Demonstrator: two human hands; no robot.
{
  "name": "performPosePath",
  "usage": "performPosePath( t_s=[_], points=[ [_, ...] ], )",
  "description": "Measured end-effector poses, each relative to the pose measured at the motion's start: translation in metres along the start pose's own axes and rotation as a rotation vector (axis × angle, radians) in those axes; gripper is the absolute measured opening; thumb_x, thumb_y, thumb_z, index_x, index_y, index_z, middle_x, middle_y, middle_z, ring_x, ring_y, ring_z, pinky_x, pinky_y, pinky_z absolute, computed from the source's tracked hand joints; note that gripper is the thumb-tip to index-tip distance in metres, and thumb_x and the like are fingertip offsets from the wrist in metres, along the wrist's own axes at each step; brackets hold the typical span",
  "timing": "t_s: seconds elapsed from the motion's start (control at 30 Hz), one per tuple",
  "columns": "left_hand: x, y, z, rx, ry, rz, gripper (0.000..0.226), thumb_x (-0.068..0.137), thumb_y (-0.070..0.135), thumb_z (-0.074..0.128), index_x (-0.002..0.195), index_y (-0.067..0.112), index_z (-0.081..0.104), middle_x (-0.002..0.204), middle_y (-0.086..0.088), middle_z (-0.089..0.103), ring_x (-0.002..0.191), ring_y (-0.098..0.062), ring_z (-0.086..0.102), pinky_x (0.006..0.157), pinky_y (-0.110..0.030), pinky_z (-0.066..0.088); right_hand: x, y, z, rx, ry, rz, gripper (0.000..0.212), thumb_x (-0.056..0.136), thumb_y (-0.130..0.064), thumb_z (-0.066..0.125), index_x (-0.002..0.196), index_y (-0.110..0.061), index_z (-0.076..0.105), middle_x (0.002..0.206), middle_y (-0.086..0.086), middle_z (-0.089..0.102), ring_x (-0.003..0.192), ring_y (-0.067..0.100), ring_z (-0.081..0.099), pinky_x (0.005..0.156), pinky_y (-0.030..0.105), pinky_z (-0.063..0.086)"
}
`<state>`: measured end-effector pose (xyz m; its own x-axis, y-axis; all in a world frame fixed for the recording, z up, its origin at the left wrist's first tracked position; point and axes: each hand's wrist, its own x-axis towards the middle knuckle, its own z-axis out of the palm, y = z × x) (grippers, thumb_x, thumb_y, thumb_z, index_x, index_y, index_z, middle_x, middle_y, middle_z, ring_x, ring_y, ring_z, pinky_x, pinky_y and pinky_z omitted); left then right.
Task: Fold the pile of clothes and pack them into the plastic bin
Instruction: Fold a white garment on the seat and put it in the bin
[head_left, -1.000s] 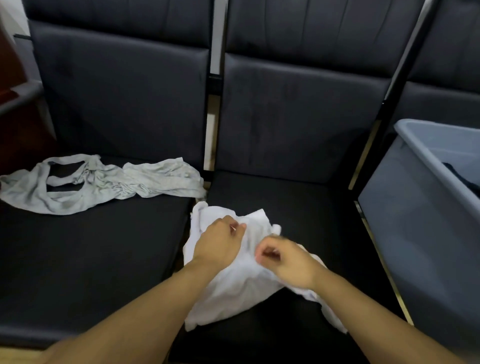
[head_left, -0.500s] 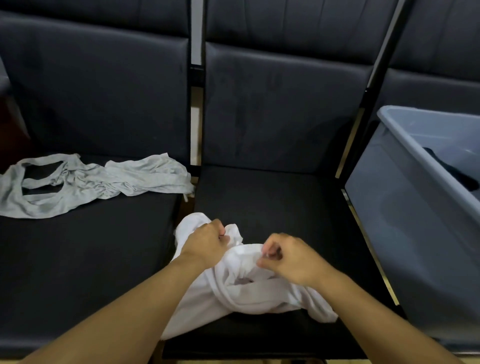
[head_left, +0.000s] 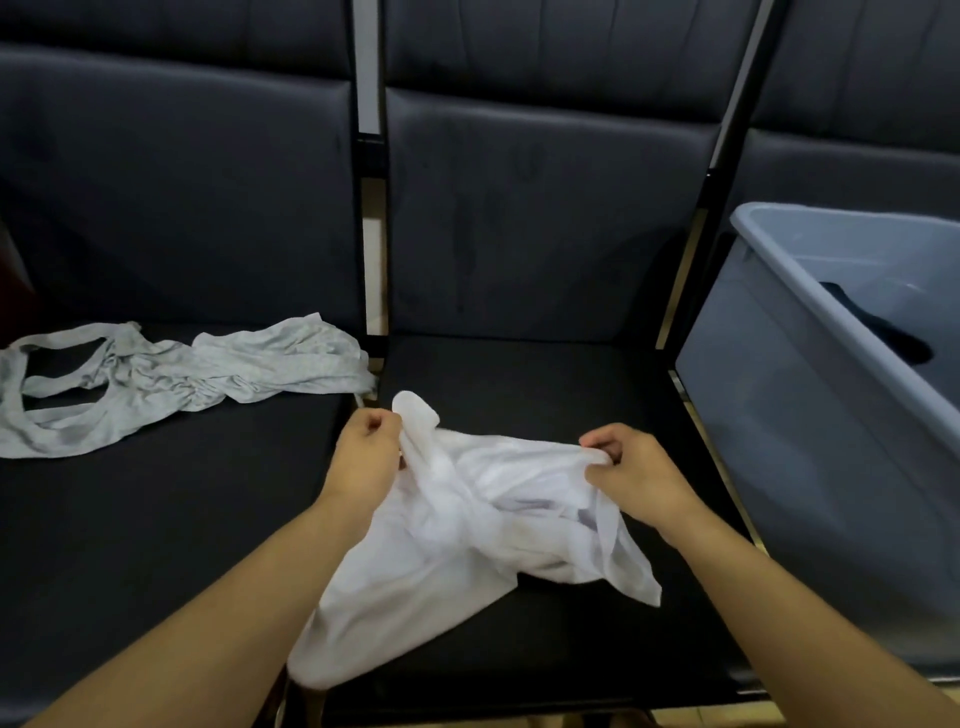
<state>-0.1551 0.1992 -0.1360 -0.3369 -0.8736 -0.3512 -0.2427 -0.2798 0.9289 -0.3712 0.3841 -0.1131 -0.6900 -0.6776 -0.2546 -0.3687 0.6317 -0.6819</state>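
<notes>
Left hand and right hand fisted, apart — fingers pinched, forearms extended forward.

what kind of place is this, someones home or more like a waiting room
Probably a waiting area or hall, not clearly a home: a row of joined dark padded seats on a metal frame serves as the folding surface, with a grey plastic bin standing on the right-hand seat.

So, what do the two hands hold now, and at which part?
Both pinch the white garment at its upper edge: left hand near one end, right hand near the other.
</notes>
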Motion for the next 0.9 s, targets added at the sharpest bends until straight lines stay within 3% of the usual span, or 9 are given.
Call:
performPosePath(
  t_s=[0.1,0.27,0.4,0.47,0.6,0.67,0.77,0.83,0.9],
  points=[
    [0.000,0.001,0.000,-0.106,-0.009,-0.081,0.017,0.097,0.026,0.046,0.104,0.019,0.060,0.108,-0.009,0.065,0.099,-0.027,0.063,0.099,-0.051,0.052,0.003,0.005,0.001,-0.027,0.063,-0.003,0.030,0.089,-0.006,0.065,0.114,-0.024,0.064,0.095,-0.007,0.065,0.086,0.008,0.063,0.064,0.019,0.045],
    [-0.007,0.000,0.002,-0.117,-0.098,-0.125,0.035,0.089,0.034,0.067,0.119,0.024,0.054,0.107,-0.003,0.062,0.094,-0.022,0.064,0.079,-0.039,0.054,0.009,0.017,0.004,-0.057,0.155,0.019,0.026,0.093,-0.004,0.060,0.112,-0.019,0.070,0.096,-0.005,0.067,0.090,0.013,0.064,0.065,0.018,0.046],
    [-0.012,-0.001,0.001,0.119,-0.170,0.062,0.048,0.086,0.002,0.067,0.127,0.021,0.051,0.100,0.002,0.056,0.088,-0.013,0.059,0.074,-0.025,0.048,0.011,0.020,0.003,-0.048,0.229,0.074,0.024,0.097,-0.004,0.051,0.112,-0.014,0.067,0.101,0.002,0.066,0.091,0.018,0.062,0.072,0.026,0.048],
    [-0.010,-0.002,-0.002,0.236,-0.131,0.134,0.043,0.086,0.000,0.065,0.123,0.019,0.055,0.100,0.003,0.056,0.087,-0.013,0.058,0.074,-0.025,0.047,0.012,0.022,0.001,-0.086,0.263,0.091,0.014,0.100,-0.012,0.048,0.099,-0.014,0.063,0.093,0.005,0.065,0.085,0.022,0.062,0.066,0.030,0.046],
    [-0.002,-0.001,-0.013,0.357,0.061,0.223,0.025,0.085,0.018,0.076,0.107,0.015,0.064,0.096,-0.001,0.066,0.092,-0.022,0.065,0.078,-0.034,0.053,0.014,0.026,-0.006,-0.103,0.239,0.088,0.040,0.101,-0.030,0.049,0.066,-0.010,0.047,0.064,0.004,0.051,0.060,0.020,0.048,0.056,0.030,0.036],
    [0.000,0.005,-0.019,0.287,0.020,0.195,0.030,0.083,0.025,0.081,0.105,0.016,0.064,0.097,0.000,0.066,0.091,-0.018,0.066,0.076,-0.031,0.054,0.015,0.026,-0.011,-0.116,0.222,0.110,0.046,0.098,-0.038,0.052,0.061,-0.013,0.041,0.058,0.001,0.044,0.056,0.018,0.042,0.056,0.031,0.034],
    [0.001,0.006,-0.028,0.352,-0.085,0.159,0.025,0.080,0.023,0.084,0.099,0.016,0.069,0.094,-0.002,0.069,0.088,-0.017,0.068,0.073,-0.028,0.054,0.011,0.023,-0.022,-0.094,0.207,0.154,0.049,0.093,-0.049,0.057,0.062,-0.012,0.050,0.059,0.002,0.048,0.058,0.019,0.047,0.057,0.031,0.037],
    [0.002,0.005,-0.033,0.512,-0.036,0.199,0.010,0.086,0.022,0.076,0.089,0.014,0.070,0.086,-0.004,0.070,0.082,-0.019,0.067,0.069,-0.031,0.052,0.007,0.020,-0.029,-0.068,0.128,0.129,0.049,0.088,-0.051,0.068,0.073,-0.005,0.061,0.066,0.006,0.057,0.063,0.020,0.054,0.058,0.031,0.039],
    [0.003,0.003,-0.037,0.631,0.060,0.225,0.022,0.092,0.023,0.066,0.075,0.010,0.062,0.073,-0.007,0.064,0.069,-0.022,0.060,0.059,-0.032,0.043,0.002,0.018,-0.034,-0.077,-0.046,0.072,0.047,0.076,-0.047,0.084,0.085,-0.004,0.068,0.077,0.005,0.069,0.069,0.018,0.064,0.061,0.030,0.047]
  ],
)
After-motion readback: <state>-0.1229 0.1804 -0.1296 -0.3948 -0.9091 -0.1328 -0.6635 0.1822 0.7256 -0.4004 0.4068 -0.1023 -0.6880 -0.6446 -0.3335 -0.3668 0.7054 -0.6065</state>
